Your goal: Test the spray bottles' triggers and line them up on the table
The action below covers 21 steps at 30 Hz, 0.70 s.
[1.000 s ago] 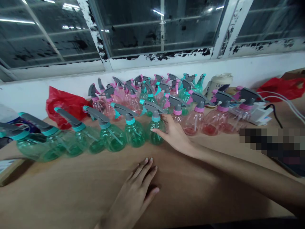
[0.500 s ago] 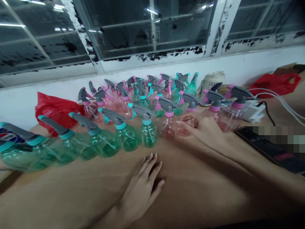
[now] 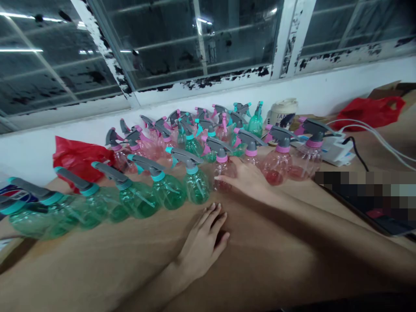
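Note:
My left hand point(image 3: 203, 247) lies flat on the table point(image 3: 113, 268), fingers stretched out and holding nothing. Just beyond its fingertips stands a green spray bottle point(image 3: 196, 188), one of several in a slanting row to the left with grey triggers and turquoise collars. My right hand point(image 3: 248, 177) is around the right side of a pink spray bottle point(image 3: 222, 178), thumb across the front and other fingers partly hidden behind. To its right stand more pink spray bottles, among them one with red liquid at the bottom point(image 3: 276, 167) and one at the row's end point(image 3: 305, 160).
More pink and green spray bottles crowd behind the front row by the wall. A red plastic bag point(image 3: 78, 158) sits at left, another red bag point(image 3: 370, 113) at right. A printed cup point(image 3: 282, 113), white adapter point(image 3: 338, 149) with cables, and dark phone point(image 3: 360, 208) are also there.
My right hand has moved left from the second pink spray bottle to the first one beside the green row. My left hand stays flat on the table; the view has shifted slightly.

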{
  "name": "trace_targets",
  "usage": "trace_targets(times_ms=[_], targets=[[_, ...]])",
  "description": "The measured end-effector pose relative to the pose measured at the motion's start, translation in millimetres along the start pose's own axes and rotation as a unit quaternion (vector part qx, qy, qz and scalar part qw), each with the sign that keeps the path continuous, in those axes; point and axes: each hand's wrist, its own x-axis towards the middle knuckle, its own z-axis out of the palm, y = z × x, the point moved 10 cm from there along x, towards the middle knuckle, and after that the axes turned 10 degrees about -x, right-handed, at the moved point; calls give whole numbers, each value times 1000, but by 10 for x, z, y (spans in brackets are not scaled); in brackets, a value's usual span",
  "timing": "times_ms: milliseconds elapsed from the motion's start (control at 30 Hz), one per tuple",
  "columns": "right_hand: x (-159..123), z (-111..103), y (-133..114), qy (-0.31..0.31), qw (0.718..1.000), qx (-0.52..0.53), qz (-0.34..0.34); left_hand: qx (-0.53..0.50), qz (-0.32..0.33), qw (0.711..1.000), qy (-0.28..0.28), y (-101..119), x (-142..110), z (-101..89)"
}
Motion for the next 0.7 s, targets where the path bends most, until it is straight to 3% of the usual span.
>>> trace_targets(times_ms=[200,433,600,700], targets=[[-85,-18,-5,-2,1000,-13,-2,-14,-8,1000,-1,-26,2,-10],[-298,-102,23,-18,999,-48,-11,-81,-26,996,34,-69,-22,-84],[-565,-253,45,-11,997,-70,-36,-209,-129,966,75,-211,-45,-183],[-719,-344,29,-5,996,-81,-47,-276,-140,948,70,-159,-14,-164]])
